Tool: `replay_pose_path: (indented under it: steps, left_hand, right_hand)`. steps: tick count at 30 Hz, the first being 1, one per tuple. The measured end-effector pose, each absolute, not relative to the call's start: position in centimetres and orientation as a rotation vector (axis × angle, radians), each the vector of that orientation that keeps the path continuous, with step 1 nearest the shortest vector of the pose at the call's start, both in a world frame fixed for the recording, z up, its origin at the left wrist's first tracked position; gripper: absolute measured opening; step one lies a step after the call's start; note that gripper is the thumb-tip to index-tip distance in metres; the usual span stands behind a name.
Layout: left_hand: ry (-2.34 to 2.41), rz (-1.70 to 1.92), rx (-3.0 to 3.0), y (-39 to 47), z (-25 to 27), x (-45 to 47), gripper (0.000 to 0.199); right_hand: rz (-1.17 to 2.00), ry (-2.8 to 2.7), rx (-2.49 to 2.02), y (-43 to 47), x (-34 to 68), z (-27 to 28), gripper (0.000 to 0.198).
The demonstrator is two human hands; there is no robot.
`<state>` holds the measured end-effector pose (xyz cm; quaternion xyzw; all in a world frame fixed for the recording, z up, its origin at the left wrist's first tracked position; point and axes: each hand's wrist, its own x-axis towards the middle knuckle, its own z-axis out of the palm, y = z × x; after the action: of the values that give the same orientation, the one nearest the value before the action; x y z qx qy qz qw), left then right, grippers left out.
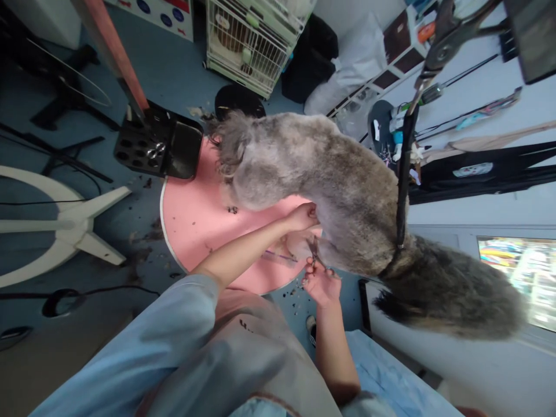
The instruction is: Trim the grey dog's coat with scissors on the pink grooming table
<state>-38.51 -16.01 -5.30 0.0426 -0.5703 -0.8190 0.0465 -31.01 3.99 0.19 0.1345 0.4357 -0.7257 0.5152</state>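
A dog [317,150] with clipped grey-brown fur stands on a round pink table [186,214]. Longer dark fur covers its right end, beside a black loop [405,174]. My left hand [304,217] is closed against the dog's underside, near a leg; what its fingers grip is hidden. Slightly below and to the right, my right hand [324,285] holds a pair of scissors [315,250], fingers at the handles and blades pointing up beside the pale leg. A thin purple strip, perhaps a comb [281,255], lies on the table near the leg.
A black tool tray [185,147] is fixed at the table's left edge by a post [124,63]. The loop hangs from a metal clamp [441,52] at upper right. A wire cage [247,43], a white stand base [78,226] and fur clippings surround the table.
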Motion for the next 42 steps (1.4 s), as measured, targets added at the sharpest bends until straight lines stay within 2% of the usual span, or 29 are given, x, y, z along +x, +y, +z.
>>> replay_pose_path:
  steps: [15, 22, 25, 32, 35, 42]
  left_hand:
    - [-1.823, -2.45, 0.143, -16.0, -5.1, -38.3, 0.005]
    - [-1.889, -2.378, 0.131, -16.1, -5.1, -38.3, 0.008]
    - [-1.881, -2.385, 0.112, -16.2, -4.9, -38.2, 0.007]
    - [-1.824, -2.436, 0.149, -16.1, -4.6, -38.1, 0.004]
    - [-1.832, -2.427, 0.158, -16.1, -4.5, -38.1, 0.003]
    - [-1.822, -2.443, 0.196, -15.9, -4.4, -38.2, 0.008]
  right_hand:
    - [-1.699, 1.107, 0.323, 4.1, -31.3, -2.6, 0.034]
    - [-1.609, 1.08, 0.304, 4.7, -31.6, -4.3, 0.045]
    - [-1.596, 1.157, 0.321, 5.0, -31.8, -5.5, 0.037]
    - [-1.566, 1.026, 0.291, 5.5, -31.8, -7.0, 0.043]
    - [-1.546, 1.103, 0.307, 5.7, -32.0, -7.8, 0.037]
    - [-1.475, 1.089, 0.333, 6.0, -32.3, -9.0, 0.041]
